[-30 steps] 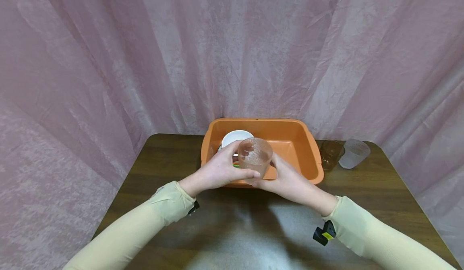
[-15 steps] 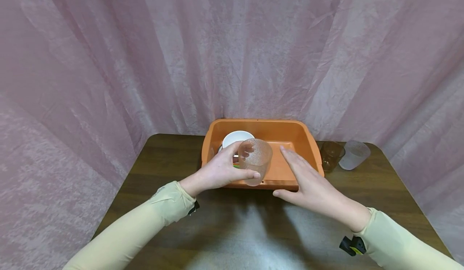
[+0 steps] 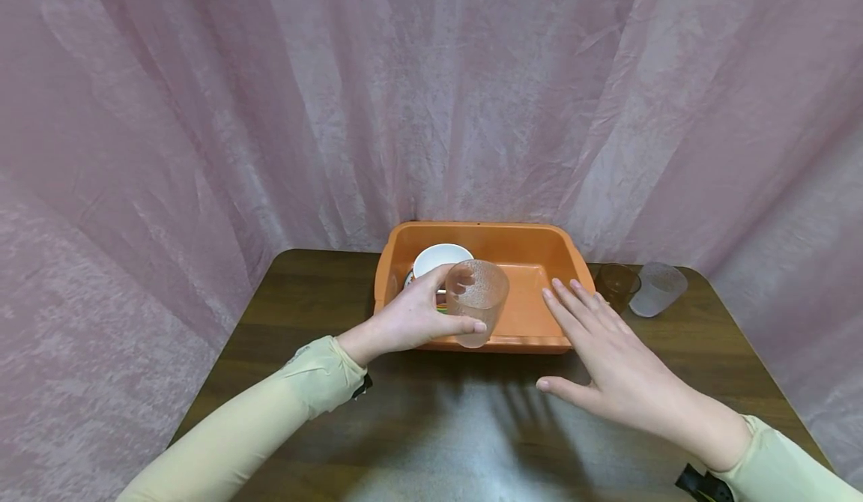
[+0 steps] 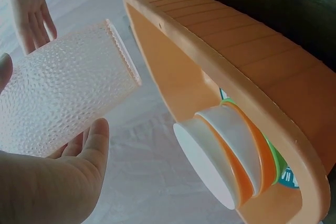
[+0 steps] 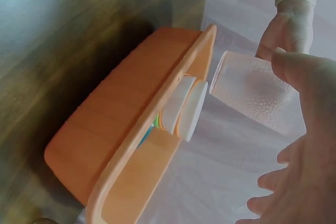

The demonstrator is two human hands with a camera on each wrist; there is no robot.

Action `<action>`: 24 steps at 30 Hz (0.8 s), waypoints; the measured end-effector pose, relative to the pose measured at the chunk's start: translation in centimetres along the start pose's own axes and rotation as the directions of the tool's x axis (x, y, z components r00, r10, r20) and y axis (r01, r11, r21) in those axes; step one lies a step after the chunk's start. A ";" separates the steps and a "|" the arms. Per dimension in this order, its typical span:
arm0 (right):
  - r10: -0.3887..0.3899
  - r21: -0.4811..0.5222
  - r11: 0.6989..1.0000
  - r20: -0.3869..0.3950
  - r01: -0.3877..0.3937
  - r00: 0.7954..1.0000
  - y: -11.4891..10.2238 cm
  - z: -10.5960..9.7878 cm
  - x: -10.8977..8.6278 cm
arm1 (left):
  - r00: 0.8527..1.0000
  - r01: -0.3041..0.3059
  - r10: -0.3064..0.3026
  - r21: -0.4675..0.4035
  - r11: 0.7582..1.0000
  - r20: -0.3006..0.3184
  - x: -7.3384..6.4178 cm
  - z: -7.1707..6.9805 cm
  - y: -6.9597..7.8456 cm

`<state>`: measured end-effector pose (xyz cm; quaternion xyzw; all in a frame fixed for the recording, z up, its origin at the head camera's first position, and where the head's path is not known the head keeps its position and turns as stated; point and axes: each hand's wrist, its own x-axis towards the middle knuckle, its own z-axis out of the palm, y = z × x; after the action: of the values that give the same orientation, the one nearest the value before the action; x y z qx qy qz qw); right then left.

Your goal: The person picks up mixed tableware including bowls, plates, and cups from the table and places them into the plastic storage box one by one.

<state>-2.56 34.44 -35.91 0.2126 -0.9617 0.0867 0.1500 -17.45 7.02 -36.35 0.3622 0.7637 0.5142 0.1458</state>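
Observation:
My left hand (image 3: 418,315) grips a clear, pebble-textured tumbler (image 3: 480,300) by its side, thumb in front and fingers behind. The cup is held above the front of an orange basin (image 3: 539,234). To the right, my right hand (image 3: 616,371) is spread with straight fingers, apart from the cup and near the basin's right front corner. Inside the basin at the left sits a stack of white bowls (image 4: 210,163) with orange outsides, on top of something green and teal. In the head view the left hand and tumbler partly hide this stack.
A brown see-through cup (image 3: 616,286) and a frosted clear tumbler (image 3: 658,289) stand side by side right of the basin, at the table's back right. The dark wooden table (image 3: 323,285) ends at a pink curtain (image 3: 431,97).
My right hand has let go of the tumbler and moved right, its fingers spreading. My left hand still holds the tumbler in nearly the same place.

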 end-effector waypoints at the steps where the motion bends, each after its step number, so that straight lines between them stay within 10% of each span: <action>1: -0.017 -0.016 1.000 -0.006 0.016 1.000 0.0 -0.1 -0.2 | 1.000 -0.001 0.001 0.000 1.000 0.000 0.0 0.0 0.0; 24: 0.063 -0.067 0.996 -0.008 -0.064 0.998 0.6 -0.9 -2.5 | 1.000 -0.016 0.014 0.075 0.997 0.020 4.4 2.8 1.5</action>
<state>-0.44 36.10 -35.89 0.1764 -0.9698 0.0596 0.1572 -18.25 12.38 -35.58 0.3781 0.7784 0.4825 0.1354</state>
